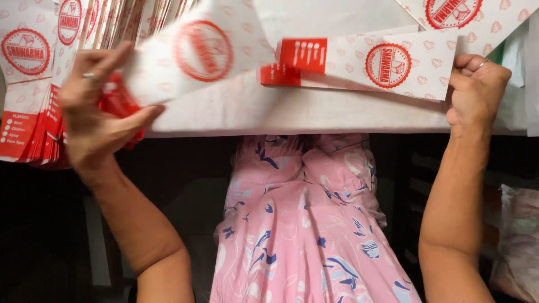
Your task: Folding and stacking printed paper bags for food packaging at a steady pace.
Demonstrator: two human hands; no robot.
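My left hand (98,112) grips one white paper sleeve (196,53) with a round red emblem, lifted above the table and blurred by motion. It hovers beside a fanned stack of like sleeves (33,106) at the left. My right hand (477,92) rests on the table's right side and pinches the right edge of another white-and-red sleeve (370,64), which lies flat on the white paper-covered table (292,115). A ring shows on each hand.
More printed sleeves (466,17) lie at the top right corner. My lap in a pink flowered garment (303,224) sits below the table edge. A pale plastic bag (516,247) is at the lower right, with dark space on both sides.
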